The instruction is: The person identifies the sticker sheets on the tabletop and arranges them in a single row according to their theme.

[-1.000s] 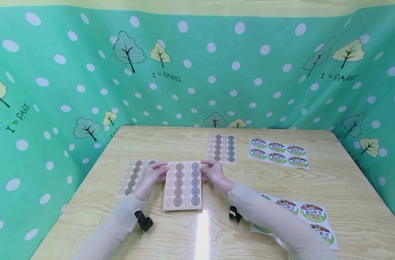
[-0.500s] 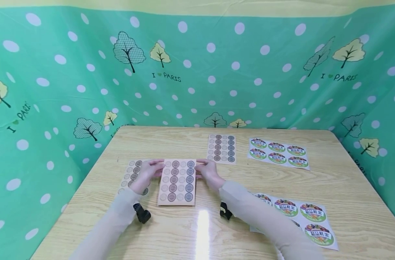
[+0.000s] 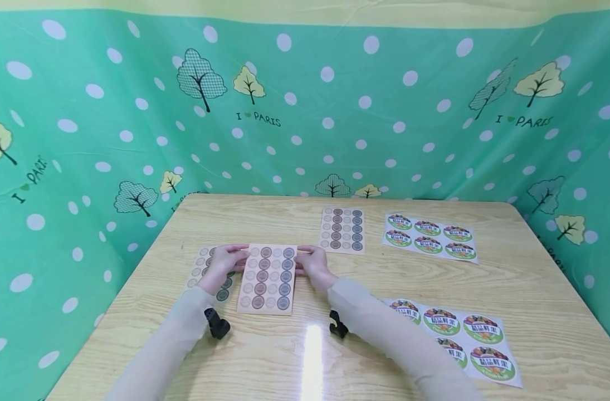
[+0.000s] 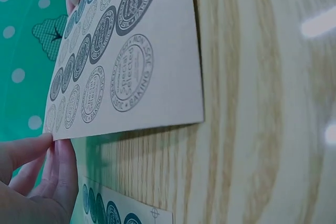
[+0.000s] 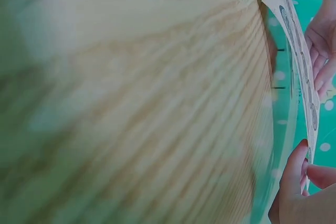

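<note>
Between both hands a tan sticker sheet [image 3: 267,278] with columns of round brown and blue-grey labels is held by its far corners. My left hand [image 3: 225,266] pinches the left edge between thumb and fingers, as the left wrist view shows with the hand [image 4: 39,174] at the sheet's corner. My right hand [image 3: 315,266] pinches the right edge; in the right wrist view the hand [image 5: 304,187] has thumb and fingers on either side of it. The sheet tilts, its near edge just above or on the table. Under my left forearm and hand lies a similar tan sheet [image 3: 224,292], partly covered.
On the wooden table [image 3: 284,367] another tan sticker sheet [image 3: 342,229] lies at the back. A white sheet of fruit stickers [image 3: 430,236] is at the back right. A larger one [image 3: 467,334] lies front right, partly under my right arm. A green curtain [image 3: 305,111] hangs behind.
Both hands have carried the tan sheet leftward and slightly away from me, partly over the sheet on the left. The hold at both edges stays the same.
</note>
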`<state>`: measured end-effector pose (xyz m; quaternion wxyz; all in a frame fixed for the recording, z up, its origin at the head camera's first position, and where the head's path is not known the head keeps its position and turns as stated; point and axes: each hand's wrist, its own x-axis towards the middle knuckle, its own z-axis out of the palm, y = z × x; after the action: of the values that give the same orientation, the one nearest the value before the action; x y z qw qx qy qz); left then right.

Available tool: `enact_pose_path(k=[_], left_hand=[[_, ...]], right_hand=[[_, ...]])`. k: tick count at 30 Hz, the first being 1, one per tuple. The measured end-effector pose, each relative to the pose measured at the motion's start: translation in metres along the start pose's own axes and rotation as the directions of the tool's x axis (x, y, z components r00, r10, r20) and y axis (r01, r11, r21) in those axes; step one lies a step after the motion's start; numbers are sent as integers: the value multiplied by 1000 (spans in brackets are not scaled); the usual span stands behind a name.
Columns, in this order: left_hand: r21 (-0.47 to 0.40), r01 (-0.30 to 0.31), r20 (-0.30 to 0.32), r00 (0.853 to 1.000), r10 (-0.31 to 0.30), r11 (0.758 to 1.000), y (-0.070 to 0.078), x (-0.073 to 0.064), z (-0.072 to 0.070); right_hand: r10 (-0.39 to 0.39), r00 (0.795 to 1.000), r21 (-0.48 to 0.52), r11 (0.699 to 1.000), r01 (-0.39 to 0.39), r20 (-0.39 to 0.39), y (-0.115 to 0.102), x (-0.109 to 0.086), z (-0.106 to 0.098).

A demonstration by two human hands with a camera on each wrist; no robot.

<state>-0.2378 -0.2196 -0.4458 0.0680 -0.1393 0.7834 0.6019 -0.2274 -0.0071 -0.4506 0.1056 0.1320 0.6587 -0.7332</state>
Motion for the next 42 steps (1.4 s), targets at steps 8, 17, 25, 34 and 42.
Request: enact_pose_path(k=[8, 17, 25, 34, 42], left_hand=[[-6, 13, 2, 1000, -13, 1000, 2, 4, -3], [5, 6, -26, 1000, -6, 1000, 2, 7, -5], [34, -18, -42, 999, 20, 999, 1, 5, -5], [94, -56, -61, 996, 62, 994, -5, 6, -7], [155, -44, -81, 995, 57, 987, -6, 8, -6]], right_hand=[[1, 1000, -10, 1000, -1, -5, 0, 2, 5], [-1, 1000, -43, 999, 1, -3, 0, 4, 9], [-31, 1000, -75, 997, 31, 2, 2, 5, 15], [-80, 997, -139, 987, 79, 1, 4, 6, 19], [-107, 994, -173, 979, 106, 7, 6, 8, 20]])
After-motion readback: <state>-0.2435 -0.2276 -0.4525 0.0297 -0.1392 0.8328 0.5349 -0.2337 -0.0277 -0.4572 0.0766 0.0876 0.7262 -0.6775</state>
